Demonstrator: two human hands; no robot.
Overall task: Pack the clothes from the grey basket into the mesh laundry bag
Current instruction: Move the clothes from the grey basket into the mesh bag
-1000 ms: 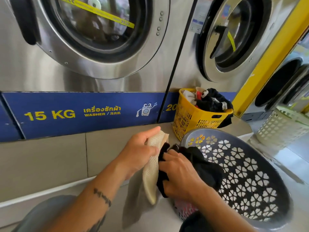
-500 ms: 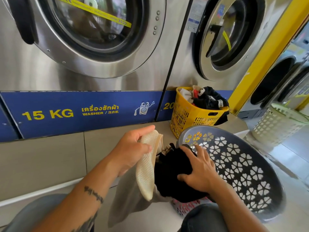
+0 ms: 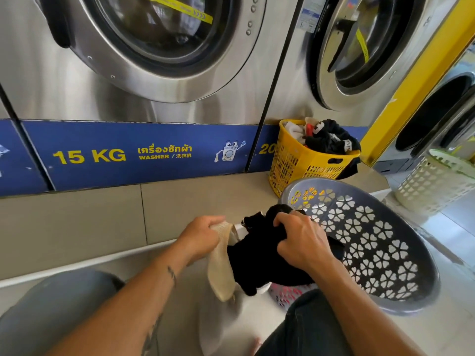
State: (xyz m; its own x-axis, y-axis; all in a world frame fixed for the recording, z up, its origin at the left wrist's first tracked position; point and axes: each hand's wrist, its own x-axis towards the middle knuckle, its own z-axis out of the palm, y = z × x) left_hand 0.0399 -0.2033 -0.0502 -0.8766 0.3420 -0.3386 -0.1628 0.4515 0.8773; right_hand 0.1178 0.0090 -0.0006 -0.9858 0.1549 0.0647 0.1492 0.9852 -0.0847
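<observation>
Left hand [image 3: 203, 237] pinches the rim of the mesh laundry bag [image 3: 221, 271], which hangs below it. Right hand [image 3: 300, 242] grips a bunched black garment [image 3: 257, 258] just beside the left hand, at the bag's mouth; entry cannot be confirmed. Beyond the right hand, the tilted grey basket [image 3: 380, 258] shows no clothes inside. Judgement: packing nearly complete, this garment outstanding.

The left hand [image 3: 203, 237] and right hand [image 3: 300, 242] were ungloved, forearms bare. Dark tattoos [image 3: 171, 274] marked the left forearm, one small near the wrist, another longer higher up. Dark denim [image 3: 308, 327] covered the right knee.
</observation>
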